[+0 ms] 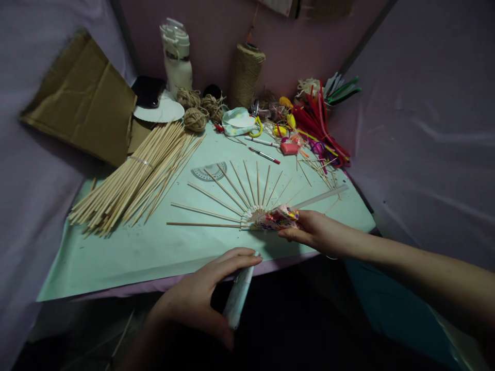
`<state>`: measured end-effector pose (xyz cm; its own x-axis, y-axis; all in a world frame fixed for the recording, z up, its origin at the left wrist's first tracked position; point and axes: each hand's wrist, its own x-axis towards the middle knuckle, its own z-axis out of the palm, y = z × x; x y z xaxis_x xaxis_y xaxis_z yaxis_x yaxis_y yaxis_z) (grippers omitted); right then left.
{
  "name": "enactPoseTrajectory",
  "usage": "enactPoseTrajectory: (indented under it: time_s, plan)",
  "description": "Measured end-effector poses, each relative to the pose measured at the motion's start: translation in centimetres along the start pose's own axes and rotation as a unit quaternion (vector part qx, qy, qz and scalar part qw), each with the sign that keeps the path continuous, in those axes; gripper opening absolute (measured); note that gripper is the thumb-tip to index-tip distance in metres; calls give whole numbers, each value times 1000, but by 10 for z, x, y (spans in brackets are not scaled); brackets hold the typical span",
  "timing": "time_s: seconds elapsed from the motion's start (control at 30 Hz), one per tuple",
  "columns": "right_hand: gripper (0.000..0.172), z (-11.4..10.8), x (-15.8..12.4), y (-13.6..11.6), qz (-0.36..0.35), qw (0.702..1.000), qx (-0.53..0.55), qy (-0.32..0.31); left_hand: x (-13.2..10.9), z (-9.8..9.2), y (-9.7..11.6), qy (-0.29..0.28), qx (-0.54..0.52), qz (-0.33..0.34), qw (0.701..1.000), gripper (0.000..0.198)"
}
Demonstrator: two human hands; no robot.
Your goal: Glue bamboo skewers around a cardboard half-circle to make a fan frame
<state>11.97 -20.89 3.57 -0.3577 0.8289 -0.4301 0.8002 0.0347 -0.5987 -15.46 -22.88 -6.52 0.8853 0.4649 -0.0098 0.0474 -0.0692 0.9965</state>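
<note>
My left hand [204,286] is at the table's front edge, its fingers and thumb closed on the ends of a pale, slim, bluish-white piece [240,293] whose kind I cannot make out. On the table, my right hand [315,232] grips a small bundle with a bright multicoloured pattern [279,217]. The bundle covers part of a fan of thin wooden sticks [216,188], which spread out from a small pale half-round base [253,215]. Under the upper left sticks lies a clear protractor [199,174]. Beyond my right hand a translucent strip [320,196] slants away.
A big bundle of wooden sticks [131,180] lies left, near cardboard [81,98]. Along the back stand a white bottle [178,62], twine balls [195,119] and a twine spool [247,74]. Pens [264,155], yellow-handled scissors [257,127] and red pipe cleaners [317,121] lie right of centre.
</note>
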Motion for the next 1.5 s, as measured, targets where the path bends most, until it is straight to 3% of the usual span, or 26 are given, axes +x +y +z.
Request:
enactPoseTrajectory:
  time_s: [0.63, 1.0, 1.5]
  plan:
    - [38, -3, -6, 12, 24, 1000, -13, 12, -1, 0, 1, -4, 9, -15, 1000, 105]
    - [35, -2, 1, -6, 13, 1000, -21, -5, 0, -1, 2, -5, -1, -7, 1000, 106]
    - [39, -2, 3, -6, -19, 1000, 15, -6, 0, -1, 3, -3, 7, -16, 1000, 107]
